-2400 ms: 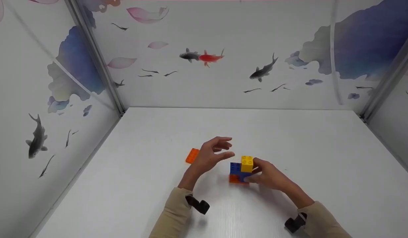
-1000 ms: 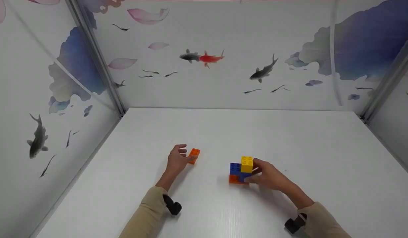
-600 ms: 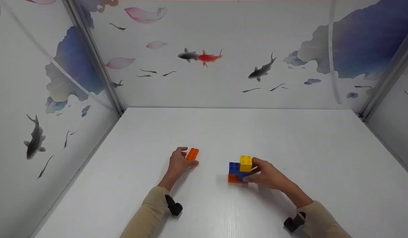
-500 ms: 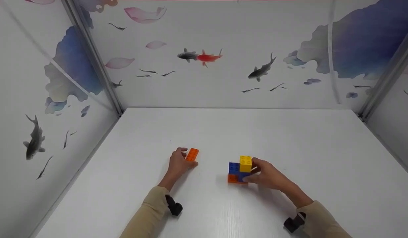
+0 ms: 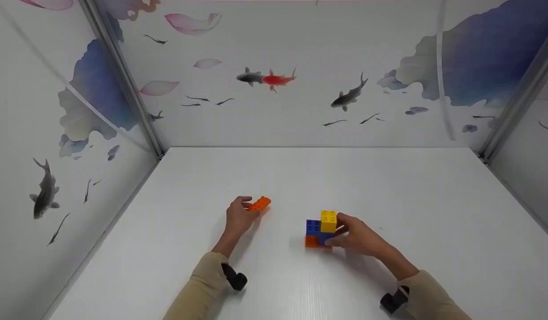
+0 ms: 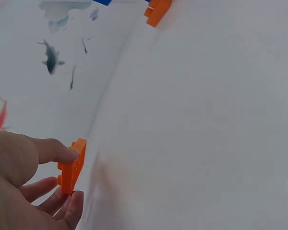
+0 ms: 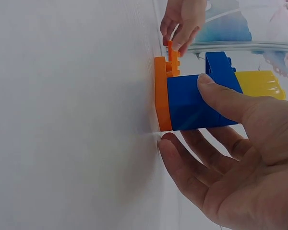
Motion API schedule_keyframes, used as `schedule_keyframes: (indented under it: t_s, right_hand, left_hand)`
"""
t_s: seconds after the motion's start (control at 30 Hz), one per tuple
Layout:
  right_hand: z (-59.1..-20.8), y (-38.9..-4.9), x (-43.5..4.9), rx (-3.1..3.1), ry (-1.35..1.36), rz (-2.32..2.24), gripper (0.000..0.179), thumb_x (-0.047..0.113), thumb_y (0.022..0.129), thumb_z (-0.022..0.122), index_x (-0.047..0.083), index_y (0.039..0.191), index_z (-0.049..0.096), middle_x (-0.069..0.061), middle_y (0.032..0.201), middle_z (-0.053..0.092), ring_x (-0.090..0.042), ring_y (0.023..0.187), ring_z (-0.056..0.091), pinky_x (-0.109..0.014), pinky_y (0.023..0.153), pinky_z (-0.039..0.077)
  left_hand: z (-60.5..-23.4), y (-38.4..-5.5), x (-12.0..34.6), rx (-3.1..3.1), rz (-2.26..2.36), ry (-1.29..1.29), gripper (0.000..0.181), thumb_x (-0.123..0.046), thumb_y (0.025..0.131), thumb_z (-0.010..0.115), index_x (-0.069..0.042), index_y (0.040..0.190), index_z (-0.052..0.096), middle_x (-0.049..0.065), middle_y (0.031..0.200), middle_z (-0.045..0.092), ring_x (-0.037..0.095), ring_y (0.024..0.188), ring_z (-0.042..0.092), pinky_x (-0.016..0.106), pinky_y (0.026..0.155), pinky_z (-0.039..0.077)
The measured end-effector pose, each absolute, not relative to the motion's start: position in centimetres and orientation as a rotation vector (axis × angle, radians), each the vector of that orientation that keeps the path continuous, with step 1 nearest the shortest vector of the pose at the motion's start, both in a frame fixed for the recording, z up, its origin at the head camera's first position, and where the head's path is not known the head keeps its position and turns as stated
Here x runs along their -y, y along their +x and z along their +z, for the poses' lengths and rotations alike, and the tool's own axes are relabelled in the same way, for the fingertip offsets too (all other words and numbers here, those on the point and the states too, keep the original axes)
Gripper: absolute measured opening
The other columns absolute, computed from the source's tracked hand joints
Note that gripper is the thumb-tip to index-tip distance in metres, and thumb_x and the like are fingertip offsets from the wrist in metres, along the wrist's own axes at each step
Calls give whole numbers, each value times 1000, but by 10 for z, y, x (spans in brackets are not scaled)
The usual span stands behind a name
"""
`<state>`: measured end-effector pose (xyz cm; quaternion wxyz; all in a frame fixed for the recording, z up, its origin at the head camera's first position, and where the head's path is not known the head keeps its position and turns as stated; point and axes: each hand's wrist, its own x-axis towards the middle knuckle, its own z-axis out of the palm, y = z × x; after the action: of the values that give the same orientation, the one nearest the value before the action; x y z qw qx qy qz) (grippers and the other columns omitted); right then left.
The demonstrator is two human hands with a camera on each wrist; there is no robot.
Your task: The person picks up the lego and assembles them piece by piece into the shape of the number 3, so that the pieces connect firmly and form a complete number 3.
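Progress, left to right. Loose orange plate (image 5: 260, 204) sits left of the brick stack (image 5: 316, 228) and slightly beyond it, well apart, not joined. Studs show on top; plate is tilted and looks raised off the table (image 5: 274, 275), exact gap unclear. Counts as open work, I'd say; whether it belongs on the stack can't be told from here.

Stack itself reads as the done part: orange base (image 7: 162, 93) at the bottom, lower blue brick (image 7: 186, 108) on that, upper blue brick (image 7: 220, 66) overhanging toward the loose plate, yellow brick (image 7: 257, 85) on top at the stack's right end. Stands upright, base down on the table. Joints look seated as far as visible; far side hidden.

Hand pose, same order. Left hand (image 5: 240, 218) is left of the stack, with the plate between the two. It pinches the plate by its end: thumb on one side, fingers on the other. Forearm comes in from the near left.

Right hand (image 5: 360, 235) is against the stack's right side, gripping it. Thumb lies across the near blue face, fingers wrap the right side. Lower fingers hang close to the base; contact there unclear.
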<state>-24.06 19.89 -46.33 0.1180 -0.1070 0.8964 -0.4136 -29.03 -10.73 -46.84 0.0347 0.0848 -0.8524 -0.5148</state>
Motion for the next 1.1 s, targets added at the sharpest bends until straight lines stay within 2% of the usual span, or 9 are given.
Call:
schedule_keyframes:
  t_s: [0.17, 0.3, 0.4, 0.77, 1.1]
  right_hand:
    - [-465, -242, -198, -2620, -330, -1213, 45, 19, 84, 81, 12, 123, 60, -3, 114, 66, -20, 106, 62, -44, 98, 55]
    - [-464, -241, -196, -2619, -321, -1204, 45, 20, 84, 81, 12, 123, 60, -3, 115, 66, -20, 106, 62, -44, 98, 55]
    - [-464, -241, -195, -2626, -317, -1200, 45, 20, 84, 81, 13, 123, 60, -2, 115, 66, -20, 106, 62, -45, 99, 55]
    - [-462, -241, -198, -2612, -294, -1196, 45, 21, 84, 81, 12, 123, 59, -3, 118, 66, -21, 109, 61, -46, 100, 54]
    - [-462, -241, -198, -2627, -317, -1193, 48, 22, 84, 81, 11, 125, 59, -4, 120, 66, -23, 111, 62, -48, 101, 53]
  left_hand:
    - [-447, -286, 99, 2563, -1678, 272, 46, -5, 90, 73, -3, 133, 57, 18, 125, 64, 29, 109, 64, 36, 96, 57]
    - [-433, -283, 93, 2496, -1764, 274, 48, -5, 90, 73, -5, 135, 57, 17, 126, 63, 27, 101, 68, 30, 82, 61]
    - [-423, -281, 87, 2413, -1850, 242, 50, -4, 89, 73, -5, 136, 56, 17, 126, 62, 25, 97, 70, 27, 77, 61]
    - [-401, -267, 64, 2289, -2034, 40, 45, -6, 89, 73, -6, 133, 60, 16, 125, 67, 25, 101, 72, 30, 81, 61]
    - [-399, -250, 45, 2396, -2062, -227, 38, -11, 91, 73, -3, 128, 66, 15, 125, 68, 23, 94, 73, 29, 80, 61]
